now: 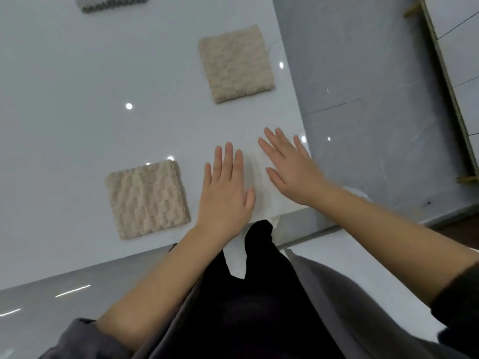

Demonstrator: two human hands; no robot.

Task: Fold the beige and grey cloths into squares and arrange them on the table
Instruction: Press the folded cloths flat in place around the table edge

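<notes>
Beige cloths are lying folded into squares: one beige cloth (147, 200) just left of my left hand (225, 187), the other cloth (237, 64) well beyond the fingertips of my right hand (290, 167). A grey cloth (111, 2) is showing far ahead of my left hand, cut off by the frame. I'm spreading both hands flat and empty over the table (77, 99). I'm judging the beige folding done, with the grey cloth and arranging left. Being squares, they're showing no real long axis, and both are sitting slightly skewed to the table edge.

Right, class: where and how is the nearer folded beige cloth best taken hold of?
The nearer beige cloth lies flat on the table, its right edge facing the open left hand; probably pinch that edge, coming from the right.
</notes>
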